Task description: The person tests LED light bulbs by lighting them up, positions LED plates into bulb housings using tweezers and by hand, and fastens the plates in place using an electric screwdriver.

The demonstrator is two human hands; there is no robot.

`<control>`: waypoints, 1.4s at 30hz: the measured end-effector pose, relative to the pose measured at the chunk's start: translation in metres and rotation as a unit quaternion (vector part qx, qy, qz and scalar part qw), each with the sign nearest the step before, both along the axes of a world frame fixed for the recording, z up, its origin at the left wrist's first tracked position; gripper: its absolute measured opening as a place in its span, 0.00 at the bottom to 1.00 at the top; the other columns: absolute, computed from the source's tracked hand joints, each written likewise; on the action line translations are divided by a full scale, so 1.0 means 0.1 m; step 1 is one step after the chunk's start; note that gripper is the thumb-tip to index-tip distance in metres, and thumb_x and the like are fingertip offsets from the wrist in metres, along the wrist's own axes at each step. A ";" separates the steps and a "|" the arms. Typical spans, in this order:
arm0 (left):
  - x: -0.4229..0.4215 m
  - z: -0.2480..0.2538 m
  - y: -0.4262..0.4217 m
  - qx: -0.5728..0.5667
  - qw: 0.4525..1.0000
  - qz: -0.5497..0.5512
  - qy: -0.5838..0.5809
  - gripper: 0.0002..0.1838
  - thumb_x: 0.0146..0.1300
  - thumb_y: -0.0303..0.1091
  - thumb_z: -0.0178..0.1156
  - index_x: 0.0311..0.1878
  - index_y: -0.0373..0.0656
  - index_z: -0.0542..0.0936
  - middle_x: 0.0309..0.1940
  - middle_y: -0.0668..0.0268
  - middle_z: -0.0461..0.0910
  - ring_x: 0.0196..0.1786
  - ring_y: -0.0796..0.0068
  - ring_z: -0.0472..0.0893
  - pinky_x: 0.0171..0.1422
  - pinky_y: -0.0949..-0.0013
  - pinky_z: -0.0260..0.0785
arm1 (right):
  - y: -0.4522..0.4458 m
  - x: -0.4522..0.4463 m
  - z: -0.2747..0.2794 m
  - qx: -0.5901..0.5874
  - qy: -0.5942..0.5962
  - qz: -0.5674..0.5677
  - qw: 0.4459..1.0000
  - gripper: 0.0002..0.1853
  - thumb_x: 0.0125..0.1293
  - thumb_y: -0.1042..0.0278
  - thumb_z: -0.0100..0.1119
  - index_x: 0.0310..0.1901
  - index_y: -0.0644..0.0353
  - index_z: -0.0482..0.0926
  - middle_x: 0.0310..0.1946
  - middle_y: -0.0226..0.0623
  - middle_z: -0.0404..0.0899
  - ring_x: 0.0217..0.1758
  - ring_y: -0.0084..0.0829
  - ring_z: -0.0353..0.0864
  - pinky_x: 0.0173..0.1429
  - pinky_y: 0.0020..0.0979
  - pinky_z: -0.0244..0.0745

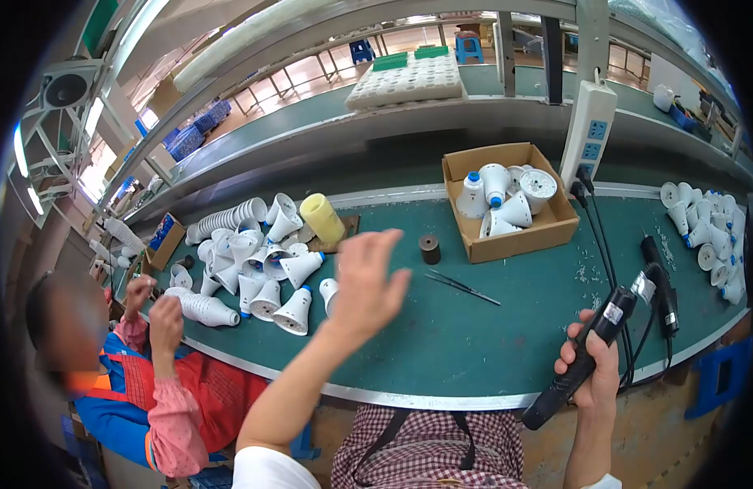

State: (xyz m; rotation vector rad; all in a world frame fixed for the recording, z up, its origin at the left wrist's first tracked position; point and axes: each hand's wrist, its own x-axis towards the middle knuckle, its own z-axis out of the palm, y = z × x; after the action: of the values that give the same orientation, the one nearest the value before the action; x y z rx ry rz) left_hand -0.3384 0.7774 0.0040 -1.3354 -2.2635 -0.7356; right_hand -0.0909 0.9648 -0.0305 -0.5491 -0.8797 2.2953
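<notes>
My left hand (366,285) is raised over the left part of the bench, fingers stretched and apart, with nothing in it. Just beside it, a white cone-shaped lamp housing (327,295) is partly hidden by the hand. Several more white housings (293,311), some with blue ends, lie in a pile to its left. In my right hand (598,367) is a black heat gun (614,314) with a metal nozzle, held over the bench's front edge. The nozzle points up and away. Tweezers (466,289) and a dark spool (429,249) lie between my hands.
A cardboard box (519,248) holds several housings. More housings (710,228) lie far right, near a second black corded tool (663,293). Black cords run to a power strip (590,134). A yellow roll (322,218) stands behind the pile. A co-worker (173,367) sits left.
</notes>
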 end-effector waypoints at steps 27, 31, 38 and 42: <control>0.94 -0.57 -0.21 0.149 0.786 -0.204 -0.565 0.35 0.39 0.15 0.62 0.56 0.37 0.64 0.49 0.61 0.71 0.52 0.70 0.72 0.55 0.68 0.66 | -0.77 -0.52 0.30 0.158 -0.084 0.208 0.962 0.25 0.45 0.77 0.67 0.46 0.65 0.66 0.31 0.33 0.72 0.27 0.24 0.75 0.30 0.25 0.73; 0.92 -0.56 -0.24 0.201 0.693 -0.344 -0.601 0.38 0.41 0.25 0.64 0.59 0.38 0.60 0.50 0.60 0.69 0.53 0.69 0.71 0.57 0.68 0.65 | -0.77 -0.52 0.26 0.192 -0.082 0.185 0.960 0.26 0.44 0.76 0.68 0.46 0.66 0.67 0.33 0.33 0.72 0.31 0.22 0.75 0.32 0.22 0.74; 1.00 -0.53 -0.18 0.273 0.545 -0.320 -0.725 0.33 0.52 0.41 0.53 0.60 0.36 0.58 0.51 0.56 0.68 0.54 0.66 0.71 0.59 0.66 0.63 | -0.77 -0.51 0.26 0.247 -0.119 0.163 0.948 0.26 0.44 0.75 0.67 0.45 0.66 0.67 0.33 0.33 0.72 0.32 0.22 0.74 0.34 0.22 0.73; 1.02 -0.48 -0.13 0.304 0.573 -0.299 -0.700 0.28 0.55 0.42 0.52 0.55 0.34 0.62 0.48 0.55 0.70 0.51 0.63 0.73 0.56 0.64 0.66 | -0.80 -0.52 0.26 0.327 -0.124 0.127 0.928 0.25 0.43 0.73 0.67 0.44 0.65 0.68 0.34 0.32 0.71 0.34 0.21 0.73 0.38 0.23 0.72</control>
State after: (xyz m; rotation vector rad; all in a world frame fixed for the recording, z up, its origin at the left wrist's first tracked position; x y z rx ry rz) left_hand -0.2368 0.7640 -0.0436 -1.1513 -1.6387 -3.3828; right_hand -0.1430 0.8845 -0.0042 -0.4409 -1.8351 1.9822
